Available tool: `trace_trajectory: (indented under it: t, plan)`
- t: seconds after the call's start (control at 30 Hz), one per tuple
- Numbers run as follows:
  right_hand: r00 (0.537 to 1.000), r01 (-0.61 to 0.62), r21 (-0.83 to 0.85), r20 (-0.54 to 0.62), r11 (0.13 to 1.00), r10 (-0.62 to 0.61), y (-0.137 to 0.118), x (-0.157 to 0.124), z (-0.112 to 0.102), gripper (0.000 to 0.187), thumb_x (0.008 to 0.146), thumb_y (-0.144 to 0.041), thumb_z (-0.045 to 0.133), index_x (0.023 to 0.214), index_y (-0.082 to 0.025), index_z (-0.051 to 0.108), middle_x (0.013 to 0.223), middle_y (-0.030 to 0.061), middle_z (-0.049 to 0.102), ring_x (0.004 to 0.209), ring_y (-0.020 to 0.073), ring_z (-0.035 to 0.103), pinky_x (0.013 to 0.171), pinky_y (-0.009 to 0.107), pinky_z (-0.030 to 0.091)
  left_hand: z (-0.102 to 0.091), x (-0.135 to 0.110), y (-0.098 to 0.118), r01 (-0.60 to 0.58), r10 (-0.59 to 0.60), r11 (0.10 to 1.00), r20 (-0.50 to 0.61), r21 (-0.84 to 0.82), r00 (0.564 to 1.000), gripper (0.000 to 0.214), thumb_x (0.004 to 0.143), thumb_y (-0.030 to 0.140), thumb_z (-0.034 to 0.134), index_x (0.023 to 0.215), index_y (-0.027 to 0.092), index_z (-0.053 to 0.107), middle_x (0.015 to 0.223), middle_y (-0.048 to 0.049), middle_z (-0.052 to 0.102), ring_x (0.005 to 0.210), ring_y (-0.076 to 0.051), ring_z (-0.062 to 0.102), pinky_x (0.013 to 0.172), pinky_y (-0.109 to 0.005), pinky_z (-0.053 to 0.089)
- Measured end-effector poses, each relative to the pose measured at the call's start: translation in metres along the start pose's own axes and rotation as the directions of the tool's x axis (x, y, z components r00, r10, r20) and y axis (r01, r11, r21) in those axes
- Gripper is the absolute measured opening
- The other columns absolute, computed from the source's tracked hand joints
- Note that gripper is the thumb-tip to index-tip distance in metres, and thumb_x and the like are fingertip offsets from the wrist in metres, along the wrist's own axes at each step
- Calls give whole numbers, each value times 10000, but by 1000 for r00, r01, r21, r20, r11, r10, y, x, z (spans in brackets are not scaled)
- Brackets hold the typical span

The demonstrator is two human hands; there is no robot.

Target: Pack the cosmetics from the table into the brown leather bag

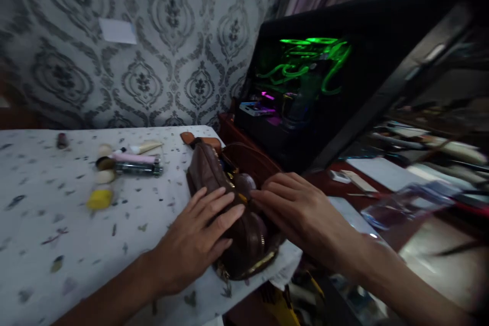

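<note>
A brown leather bag with gold zips lies unzipped at the table's right edge. My left hand rests on its near left side, fingers spread and pressed flat against the leather. At the opening is my right hand, its fingers together and curled, the tips just at the mouth of the bag. Whatever those fingertips hold, if anything, is hidden. A pale round item shows inside the opening, beside the right fingertips. Behind the bag lies a tan leather piece.
Left of the bag are a clear dark-ended tube, a pink tube, a cream tube, a yellow item and a small dark item. A computer case with green lights stands behind right. A clear plastic box lies right.
</note>
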State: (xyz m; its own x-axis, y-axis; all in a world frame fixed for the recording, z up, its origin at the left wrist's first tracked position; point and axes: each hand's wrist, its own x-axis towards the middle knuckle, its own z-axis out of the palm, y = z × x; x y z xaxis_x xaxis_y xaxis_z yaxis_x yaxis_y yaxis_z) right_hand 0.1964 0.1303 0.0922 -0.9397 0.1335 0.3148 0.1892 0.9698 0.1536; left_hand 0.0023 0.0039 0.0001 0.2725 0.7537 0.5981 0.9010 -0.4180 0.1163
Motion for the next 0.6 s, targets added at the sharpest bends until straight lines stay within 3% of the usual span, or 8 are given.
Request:
trace_trajectory:
  t: [0.1, 0.2, 0.3, 0.43, 0.6]
  plan:
    - [985, 41, 65, -168, 997, -30, -13, 6, 9, 277, 1012, -227, 393, 1039, -198, 667, 862, 80, 684, 833, 198, 606, 760, 344, 475, -3, 1, -1, 5, -7, 1000, 81, 17, 997, 514, 1002, 305, 436, 1480, 172, 300, 1526, -97, 427, 1484, -192, 241, 1216, -476, 268]
    - [942, 117, 131, -328, 984, -69, -27, 15, 18, 257, 989, -193, 429, 1104, -237, 655, 906, 78, 706, 879, 208, 643, 756, 344, 522, -9, -1, -5, 10, -17, 999, 156, 46, 988, 580, 992, 346, 457, 1488, 117, 262, 1562, -131, 360, 1501, -202, 183, 1220, -483, 259]
    - [903, 182, 175, -419, 968, -94, -45, 23, 26, 250, 964, -161, 463, 1110, -239, 649, 935, 83, 716, 926, 222, 660, 757, 343, 555, -15, -9, -12, 24, -41, 995, 190, 95, 981, 607, 989, 356, 465, 1492, 100, 242, 1560, -148, 357, 1496, -220, 201, 1203, -491, 292]
    - [890, 223, 293, -450, 930, -71, -78, 31, 41, 269, 934, -113, 482, 1111, -233, 646, 944, 82, 723, 941, 224, 667, 760, 340, 577, -19, -32, -31, 67, -95, 983, 165, 171, 982, 550, 994, 313, 454, 1478, 125, 274, 1557, -146, 364, 1492, -216, 212, 1198, -493, 290]
    - [913, 235, 513, -407, 825, -8, -126, 45, 77, 217, 904, -76, 505, 985, -206, 660, 884, 65, 704, 898, 200, 647, 798, 328, 559, -19, -69, -84, 200, -247, 917, 98, 344, 964, 466, 985, 284, 470, 1424, 149, 385, 1508, -161, 439, 1456, -244, 315, 1179, -538, 284]
